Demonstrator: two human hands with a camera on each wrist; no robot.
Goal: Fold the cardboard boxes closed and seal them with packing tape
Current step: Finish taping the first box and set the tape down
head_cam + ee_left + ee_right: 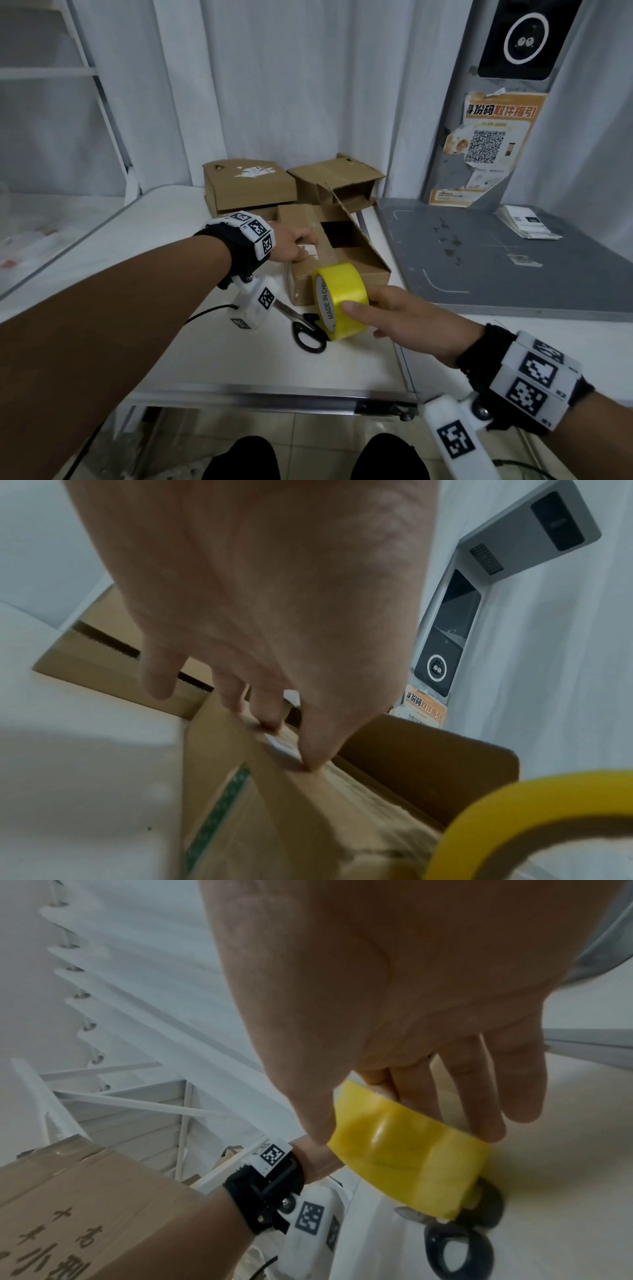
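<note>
A brown cardboard box (346, 270) lies on the white table (212, 356), its far part still open with a flap standing up. My left hand (301, 248) presses thumb and fingertips (270, 721) on the box top (308, 818), beside a white label. A shiny strip of tape runs along the top toward the yellow tape roll (339, 301). My right hand (359, 318) grips that roll (404, 1150) at the box's near end, thumb on the outer face and fingers behind. In the left wrist view the roll (514, 804) fills the lower right corner.
Black-handled scissors (308, 329) lie on the table just under the roll, also in the right wrist view (459, 1250). Two more cardboard boxes (246, 188) (335, 181) stand behind. A grey platform (496, 260) adjoins on the right. The table's front edge is near me.
</note>
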